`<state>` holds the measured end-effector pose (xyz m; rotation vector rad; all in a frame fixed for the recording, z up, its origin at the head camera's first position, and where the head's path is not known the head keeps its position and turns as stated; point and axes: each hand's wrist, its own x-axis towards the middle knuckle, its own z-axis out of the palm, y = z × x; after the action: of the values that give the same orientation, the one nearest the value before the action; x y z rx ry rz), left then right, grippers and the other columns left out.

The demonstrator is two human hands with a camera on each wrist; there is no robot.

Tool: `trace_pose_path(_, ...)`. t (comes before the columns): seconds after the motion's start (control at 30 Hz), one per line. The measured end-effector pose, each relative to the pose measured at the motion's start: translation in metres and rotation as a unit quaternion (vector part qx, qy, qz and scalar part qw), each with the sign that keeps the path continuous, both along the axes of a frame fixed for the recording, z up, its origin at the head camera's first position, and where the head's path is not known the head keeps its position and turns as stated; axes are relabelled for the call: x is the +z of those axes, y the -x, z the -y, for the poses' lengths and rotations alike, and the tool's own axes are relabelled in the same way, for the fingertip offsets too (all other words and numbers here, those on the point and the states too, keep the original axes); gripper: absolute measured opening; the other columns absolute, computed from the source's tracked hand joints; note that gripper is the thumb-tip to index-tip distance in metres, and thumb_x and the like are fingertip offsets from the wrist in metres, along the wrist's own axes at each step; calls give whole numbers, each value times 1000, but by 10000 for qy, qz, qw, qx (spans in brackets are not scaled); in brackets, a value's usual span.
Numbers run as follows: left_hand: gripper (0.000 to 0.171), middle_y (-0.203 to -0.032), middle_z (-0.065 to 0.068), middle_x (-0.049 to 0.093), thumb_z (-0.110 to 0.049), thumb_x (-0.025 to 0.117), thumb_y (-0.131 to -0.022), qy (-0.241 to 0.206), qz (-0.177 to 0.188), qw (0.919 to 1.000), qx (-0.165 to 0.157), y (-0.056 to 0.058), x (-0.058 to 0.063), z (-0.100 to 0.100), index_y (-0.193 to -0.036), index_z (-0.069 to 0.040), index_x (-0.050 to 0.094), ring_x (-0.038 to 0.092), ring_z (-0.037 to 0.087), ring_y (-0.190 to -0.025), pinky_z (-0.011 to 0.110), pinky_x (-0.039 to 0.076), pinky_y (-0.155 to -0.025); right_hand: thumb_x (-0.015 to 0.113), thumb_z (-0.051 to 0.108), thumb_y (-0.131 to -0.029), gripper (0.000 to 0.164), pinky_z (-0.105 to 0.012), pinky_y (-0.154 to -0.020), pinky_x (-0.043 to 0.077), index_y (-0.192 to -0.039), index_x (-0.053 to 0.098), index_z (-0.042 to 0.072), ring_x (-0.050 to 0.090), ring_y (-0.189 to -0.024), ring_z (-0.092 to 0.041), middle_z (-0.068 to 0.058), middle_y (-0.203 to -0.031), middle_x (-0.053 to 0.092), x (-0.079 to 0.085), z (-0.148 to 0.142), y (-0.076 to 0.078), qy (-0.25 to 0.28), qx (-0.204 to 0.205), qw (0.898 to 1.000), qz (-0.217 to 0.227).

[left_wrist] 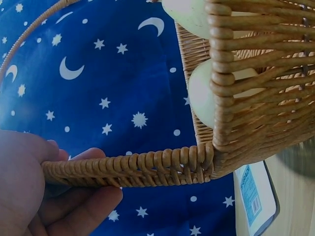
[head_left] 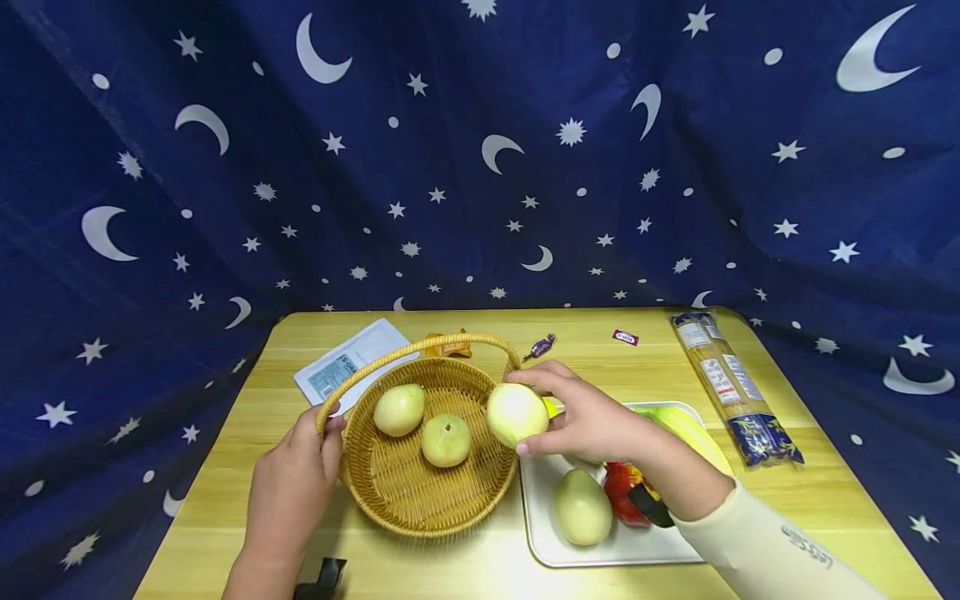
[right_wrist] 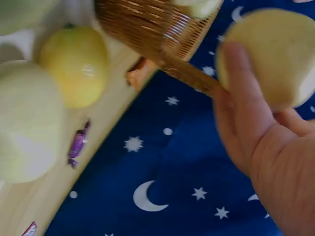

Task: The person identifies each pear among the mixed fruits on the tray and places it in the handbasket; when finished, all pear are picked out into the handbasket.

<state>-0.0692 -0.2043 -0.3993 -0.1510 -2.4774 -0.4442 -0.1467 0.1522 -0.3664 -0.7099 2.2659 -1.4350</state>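
My left hand [head_left: 296,475] grips the arched handle [left_wrist: 128,167] of a woven wicker basket [head_left: 431,508] at its left side. Two pale yellow-green fruits, an oval one [head_left: 399,410] and a rounder one [head_left: 447,440], lie inside the basket. Between thumb and fingers, my right hand [head_left: 581,412] holds another round, pale yellow-green fruit [head_left: 517,414] at the basket's right rim. Below that hand, a white tray [head_left: 546,546] carries a pale green pear [head_left: 583,508], a red fruit [head_left: 624,493] and a yellow-green banana-like fruit [head_left: 693,433]. The forearm covers part of the tray.
Behind the basket lie a white packet with a blue label [head_left: 337,375], an orange-wrapped snack [head_left: 453,348] and a purple-wrapped candy [head_left: 542,346]. A small red packet [head_left: 626,337] is farther right. Long noodle packs [head_left: 723,383] lie near the table's right edge. A dark starry curtain hangs behind.
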Motion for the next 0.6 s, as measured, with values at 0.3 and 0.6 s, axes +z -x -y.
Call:
trace_pose_path(0.3, 26, -85, 18, 70, -16, 66, -93, 0, 66, 10000, -2, -1, 0, 0, -112, 1, 60, 57, 27, -48, 45, 43, -43, 87, 36, -67, 71, -42, -83, 46, -131, 56, 26, 50, -106, -23, -2, -124, 46, 12, 9, 0, -993, -168, 9936, -517)
trace_pose_path(0.6, 26, -85, 19, 70, -16, 65, -94, -14, 60, 10000, -9, 0, 0, 1, -113, 1, 60, 60, 30, -50, 46, 43, -43, 87, 32, -71, 69, -34, -78, 53, -132, 53, 27, 53, -104, -23, -2, -122, 49, 13, 23, -8, -527, 437, 9976, 85)
